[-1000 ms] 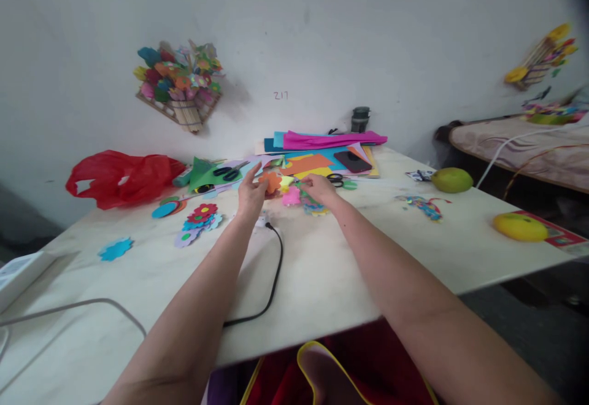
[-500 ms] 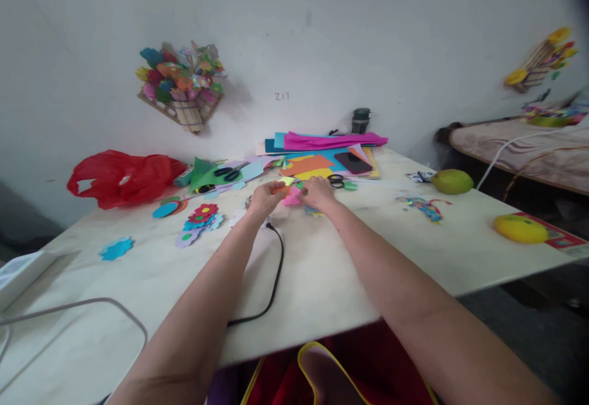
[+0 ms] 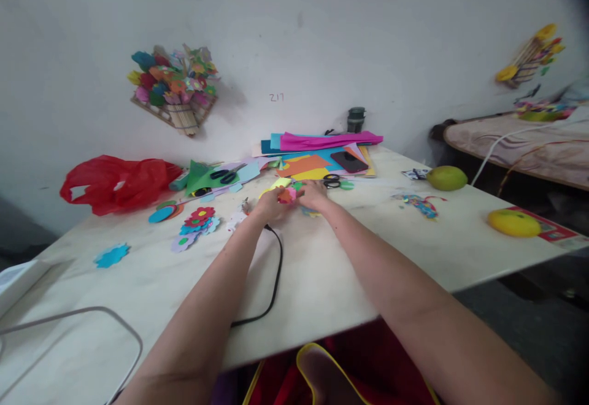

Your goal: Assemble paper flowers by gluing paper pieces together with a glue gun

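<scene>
My left hand (image 3: 269,206) reaches to the middle of the table, its fingers pinched at an orange paper circle (image 3: 286,195). That circle lies over a pink paper flower (image 3: 292,191). From the other side my right hand (image 3: 315,195) has its fingers closed at the pink flower's edge; its fingertips are partly hidden. Just behind the hands are a pale yellow piece of paper (image 3: 281,182) and black-handled scissors (image 3: 332,180). A glue gun (image 3: 237,217), white and partly hidden by my left wrist, has a black cord (image 3: 278,282) running toward me.
Layered paper flowers (image 3: 197,224), a blue flower (image 3: 111,256) and paper discs (image 3: 162,214) lie left. A red plastic bag (image 3: 117,181) stands behind them. Paper sheets (image 3: 304,164) and a phone (image 3: 350,161) are at the back. Two mangoes (image 3: 447,178) sit right, near the table edge.
My left hand has brought the orange circle over the pink flower, moving slightly right and down. My right hand stays close to the flower. The camera view has shifted slightly.
</scene>
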### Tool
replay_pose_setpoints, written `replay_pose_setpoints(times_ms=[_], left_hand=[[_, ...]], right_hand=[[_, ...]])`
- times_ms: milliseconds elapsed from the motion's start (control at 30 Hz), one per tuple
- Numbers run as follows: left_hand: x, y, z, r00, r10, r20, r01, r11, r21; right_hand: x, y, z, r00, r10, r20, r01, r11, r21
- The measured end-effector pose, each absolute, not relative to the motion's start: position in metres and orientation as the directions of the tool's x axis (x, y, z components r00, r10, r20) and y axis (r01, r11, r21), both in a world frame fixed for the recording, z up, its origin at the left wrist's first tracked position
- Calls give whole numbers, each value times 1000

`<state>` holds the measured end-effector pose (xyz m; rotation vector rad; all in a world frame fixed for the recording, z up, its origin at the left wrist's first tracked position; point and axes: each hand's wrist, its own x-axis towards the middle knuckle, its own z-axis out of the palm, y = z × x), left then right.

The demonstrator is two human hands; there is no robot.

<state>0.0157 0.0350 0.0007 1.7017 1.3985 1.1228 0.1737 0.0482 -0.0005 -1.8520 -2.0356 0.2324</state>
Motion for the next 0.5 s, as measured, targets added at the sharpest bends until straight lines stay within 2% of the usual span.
replay_pose_setpoints(times_ms=[67, 233, 500], left_hand=[[14, 37, -1, 58, 982, 182, 410, -189, 892], [11, 38, -1, 30, 994, 107, 258, -111, 960], [11, 32, 2, 42, 994, 99, 170, -105, 980]], right_hand=[[174, 50, 1, -40, 985, 167, 906, 107, -410], [173, 48, 6, -8, 974, 224, 843, 127, -523], [164, 51, -2, 61, 982, 177, 537, 117, -836]])
